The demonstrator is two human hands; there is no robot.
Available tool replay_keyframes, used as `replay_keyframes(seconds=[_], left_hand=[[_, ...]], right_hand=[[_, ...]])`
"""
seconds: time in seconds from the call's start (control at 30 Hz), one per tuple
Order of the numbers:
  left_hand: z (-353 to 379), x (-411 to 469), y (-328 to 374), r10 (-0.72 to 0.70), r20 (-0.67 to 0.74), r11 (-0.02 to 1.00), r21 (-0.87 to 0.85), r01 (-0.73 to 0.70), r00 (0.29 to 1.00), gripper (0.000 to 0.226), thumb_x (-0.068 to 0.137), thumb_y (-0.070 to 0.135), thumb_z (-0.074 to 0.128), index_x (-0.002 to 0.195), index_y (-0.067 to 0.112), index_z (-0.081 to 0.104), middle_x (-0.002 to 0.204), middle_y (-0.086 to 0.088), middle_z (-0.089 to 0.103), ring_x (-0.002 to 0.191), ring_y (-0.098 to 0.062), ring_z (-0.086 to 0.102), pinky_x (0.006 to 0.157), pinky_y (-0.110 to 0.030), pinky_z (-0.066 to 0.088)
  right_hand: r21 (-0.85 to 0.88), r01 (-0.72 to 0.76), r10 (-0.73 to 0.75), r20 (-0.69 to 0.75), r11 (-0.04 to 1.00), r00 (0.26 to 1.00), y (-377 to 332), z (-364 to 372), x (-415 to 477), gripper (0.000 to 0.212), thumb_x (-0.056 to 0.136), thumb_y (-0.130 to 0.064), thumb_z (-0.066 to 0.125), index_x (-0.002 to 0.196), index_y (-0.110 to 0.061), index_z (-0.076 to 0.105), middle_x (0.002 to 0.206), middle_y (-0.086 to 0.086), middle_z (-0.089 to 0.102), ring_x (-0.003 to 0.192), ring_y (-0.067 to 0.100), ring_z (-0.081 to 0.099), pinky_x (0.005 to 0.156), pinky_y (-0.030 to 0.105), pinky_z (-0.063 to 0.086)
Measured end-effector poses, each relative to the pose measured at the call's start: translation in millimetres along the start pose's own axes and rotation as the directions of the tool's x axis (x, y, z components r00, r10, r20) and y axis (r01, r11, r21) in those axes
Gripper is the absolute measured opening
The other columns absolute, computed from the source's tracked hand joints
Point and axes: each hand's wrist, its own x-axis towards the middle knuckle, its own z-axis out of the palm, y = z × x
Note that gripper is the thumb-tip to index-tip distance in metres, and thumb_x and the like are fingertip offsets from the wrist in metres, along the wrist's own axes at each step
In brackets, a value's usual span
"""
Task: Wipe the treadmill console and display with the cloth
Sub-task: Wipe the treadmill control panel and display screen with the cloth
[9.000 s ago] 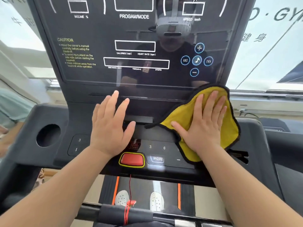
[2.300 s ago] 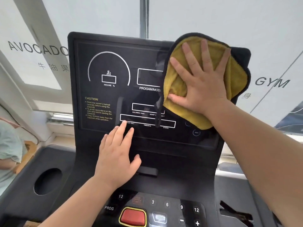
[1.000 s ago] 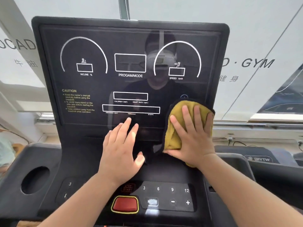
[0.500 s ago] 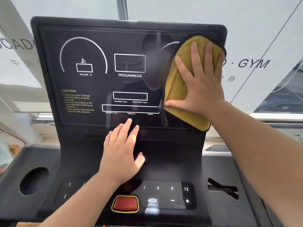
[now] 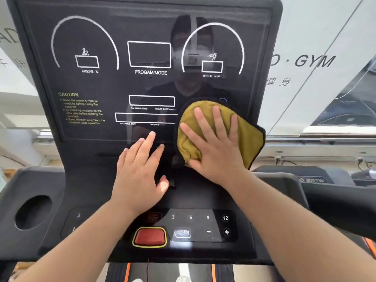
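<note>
The display (image 5: 105, 86) reads INCLINE %, PROGAM/MODE, SPEED km/h, a yellow CAUTION, CALORIES, HEART RATE, DISTANCE (km) and TIME. The console (image 5: 200, 201) keys show 3, 6, 9, 12, − and +, with a dim STOP/START. The banner (image 5: 314, 61) behind says GYM and 健身. A neighbouring machine (image 5: 313, 180) bears BRTW.

Cloth (image 5: 246, 137) under right hand (image 5: 215, 147), on display (image 5: 101, 84) lower right; left hand (image 5: 140, 169) beside it; stop button (image 5: 150, 236) below.
</note>
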Motion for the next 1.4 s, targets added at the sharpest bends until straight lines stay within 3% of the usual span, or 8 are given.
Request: replay_keyframes(seconds=[0.17, 0.3, 0.47, 0.7, 0.87, 1.07, 1.27, 1.4], left_hand=[[-2, -3, -4, 0.007, 0.006, 1.0, 0.003, -0.007, 1.0, 0.075, 0.072, 0.041, 0.061, 0.141, 0.011, 0.056, 0.162, -0.011, 0.035, 0.143, -0.034, 0.036, 0.112, -0.06, 0.034], [0, -16, -6, -0.012, 0.006, 0.999, -0.039, 0.012, 1.0, 0.072, 0.077, 0.042, 0.053, 0.141, 0.011, 0.056, 0.16, -0.012, 0.037, 0.143, -0.035, 0.036, 0.113, -0.06, 0.033], [3, -39, -15, -0.034, 0.05, 0.999, -0.037, 0.036, 0.998, 0.068, 0.08, 0.043, 0.049, 0.14, 0.011, 0.057, 0.158, -0.013, 0.04, 0.141, -0.036, 0.04, 0.112, -0.059, 0.035], [12, -61, -23, -0.049, 0.061, 0.998, -0.042, 0.052, 0.997, 0.061, 0.082, 0.038, 0.05, 0.136, 0.011, 0.06, 0.156, -0.014, 0.042, 0.139, -0.037, 0.042, 0.11, -0.059, 0.037], [23, -84, -37, -0.101, 0.13, 0.994, -0.026, 0.106, 0.986, 0.065, 0.081, 0.044, 0.048, 0.136, 0.011, 0.06, 0.154, -0.016, 0.044, 0.136, -0.039, 0.044, 0.108, -0.058, 0.038], [20, -94, -52, -0.134, 0.16, 0.99, -0.016, 0.138, 0.978, 0.07, 0.083, 0.048, 0.047, 0.144, 0.014, 0.052, 0.155, -0.013, 0.044, 0.136, -0.037, 0.042, 0.109, -0.056, 0.036], [22, -100, -58, -0.143, 0.221, 0.989, -0.006, 0.148, 0.965, 0.068, 0.086, 0.05, 0.043, 0.146, 0.017, 0.048, 0.155, -0.012, 0.044, 0.138, -0.035, 0.042, 0.112, -0.055, 0.035], [22, -100, -57, -0.15, 0.22, 0.986, -0.041, 0.163, 0.964, 0.065, 0.088, 0.049, 0.043, 0.145, 0.017, 0.047, 0.154, -0.01, 0.045, 0.138, -0.033, 0.041, 0.112, -0.054, 0.036]], right_hand=[[0.121, -0.158, 0.139, 0.152, 0.98, 0.979, -1, 25, -76, 0.101, 0.073, -0.078, 0.058, 0.16, -0.044, 0.02, 0.174, -0.002, -0.004, 0.158, 0.036, -0.01, 0.122, 0.069, -0.003], [0.148, -0.299, 0.231, 0.356, 0.943, 0.905, -21, 27, -114, 0.112, 0.074, -0.09, 0.043, 0.163, -0.036, 0.005, 0.169, 0.002, -0.026, 0.152, 0.038, -0.029, 0.121, 0.071, -0.003], [0.202, -0.259, 0.102, 0.57, 0.944, 0.815, -70, 8, -112, 0.119, 0.073, -0.099, 0.031, 0.162, -0.035, -0.014, 0.161, 0.008, -0.044, 0.145, 0.039, -0.042, 0.119, 0.064, -0.021], [0.282, -0.139, -0.043, 0.555, 0.949, 0.831, -86, -3, -135, 0.107, 0.077, -0.099, 0.024, 0.164, -0.04, 0.002, 0.17, -0.007, -0.02, 0.155, 0.025, -0.026, 0.124, 0.056, -0.013], [0.177, -0.218, 0.078, 0.576, 0.96, 0.813, -50, -9, -153, 0.108, 0.072, -0.103, 0.015, 0.163, -0.045, 0.006, 0.172, -0.009, -0.013, 0.157, 0.027, -0.019, 0.126, 0.061, -0.001], [0.11, -0.36, 0.222, 0.612, 0.927, 0.759, -68, -7, -134, 0.113, 0.07, -0.103, 0.01, 0.162, -0.041, -0.008, 0.169, 0.001, -0.027, 0.153, 0.037, -0.029, 0.124, 0.063, -0.009], [0.213, -0.252, 0.072, 0.612, 0.944, 0.788, -111, -10, -119, 0.102, 0.079, -0.09, 0.026, 0.162, -0.042, -0.008, 0.17, -0.003, -0.025, 0.152, 0.034, -0.032, 0.123, 0.063, -0.013], [0.288, -0.127, -0.068, 0.581, 0.949, 0.811, -113, -17, -147, 0.1, 0.079, -0.089, 0.039, 0.162, -0.046, 0.003, 0.171, -0.009, -0.012, 0.157, 0.028, -0.02, 0.125, 0.059, -0.009]])
